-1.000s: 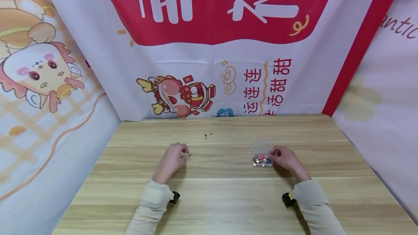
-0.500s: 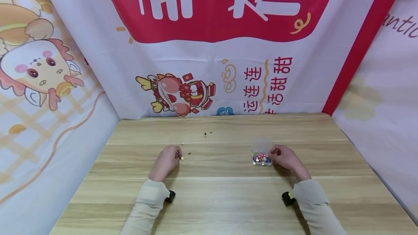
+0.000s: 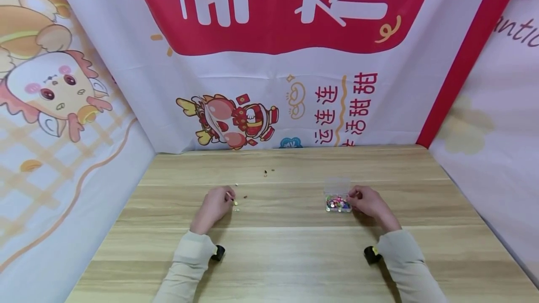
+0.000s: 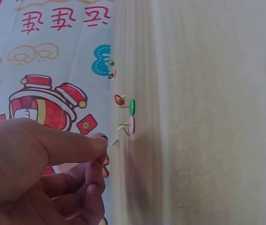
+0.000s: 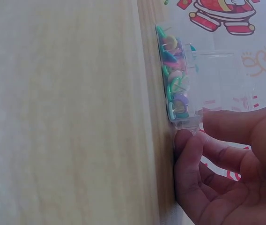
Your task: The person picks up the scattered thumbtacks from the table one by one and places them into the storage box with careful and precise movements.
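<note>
My left hand (image 3: 214,207) is over the left part of the table, its thumb and fingers pinched together. A small dark thumbtack (image 4: 105,137) shows at their tips, mostly hidden. Beside them lie several loose thumbtacks, among them a green thumbtack (image 4: 132,107), a pink thumbtack (image 4: 132,124) and a red thumbtack (image 4: 119,99). On the right, my right hand (image 3: 367,201) grips the near-side edge of a clear plastic box (image 3: 338,209) between thumb and fingers. Its transparent lid (image 3: 337,185) stands open at the back. Colourful thumbtacks (image 5: 174,77) fill the box.
Farther back on the wooden table (image 3: 290,256) lie a few tiny thumbtacks (image 3: 265,172). A printed white and red cloth (image 3: 261,67) hangs behind the table's far edge. More printed cloth (image 3: 484,153) hangs at the sides.
My left hand has drawn back to the left from the red thumbtack, so more loose thumbtacks show beside it. My right hand and the box have stayed put.
</note>
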A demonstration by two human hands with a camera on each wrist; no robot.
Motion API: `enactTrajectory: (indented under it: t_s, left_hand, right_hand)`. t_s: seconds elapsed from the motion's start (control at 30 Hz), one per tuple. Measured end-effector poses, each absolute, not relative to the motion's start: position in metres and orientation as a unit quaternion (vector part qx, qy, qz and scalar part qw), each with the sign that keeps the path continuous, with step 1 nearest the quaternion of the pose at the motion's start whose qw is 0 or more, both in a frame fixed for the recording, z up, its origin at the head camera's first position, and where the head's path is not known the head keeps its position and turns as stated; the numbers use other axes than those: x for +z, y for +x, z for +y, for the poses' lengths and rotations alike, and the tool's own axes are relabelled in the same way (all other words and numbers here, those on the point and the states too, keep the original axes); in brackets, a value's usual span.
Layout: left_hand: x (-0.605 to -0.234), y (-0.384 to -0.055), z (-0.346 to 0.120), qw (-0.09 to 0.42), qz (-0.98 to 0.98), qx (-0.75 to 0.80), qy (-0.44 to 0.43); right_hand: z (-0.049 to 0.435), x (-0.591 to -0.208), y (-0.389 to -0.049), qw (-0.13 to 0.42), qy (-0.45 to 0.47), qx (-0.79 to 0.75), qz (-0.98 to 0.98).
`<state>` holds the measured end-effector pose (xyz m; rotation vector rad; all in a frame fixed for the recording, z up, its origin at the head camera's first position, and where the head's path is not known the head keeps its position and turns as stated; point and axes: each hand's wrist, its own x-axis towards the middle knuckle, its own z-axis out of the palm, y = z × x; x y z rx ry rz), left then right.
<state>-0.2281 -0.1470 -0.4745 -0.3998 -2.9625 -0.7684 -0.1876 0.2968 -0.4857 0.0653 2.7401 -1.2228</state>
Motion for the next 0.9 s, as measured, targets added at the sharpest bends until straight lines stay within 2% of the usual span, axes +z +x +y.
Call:
enactTrajectory:
  t_s: [0.3, 0.9]
  left_hand:
    - [-0.467, -0.227, -0.147, 0.051, -0.955, -0.258, -0.136]
    - [-0.469, -0.227, -0.136, 0.036, -0.951, -0.274, -0.141]
  right_hand:
    - [0.298, -0.486, -0.186, 0.069, 0.024, -0.406, 0.911]
    - [0.297, -0.484, -0.188, 0.077, 0.024, -0.403, 0.911]
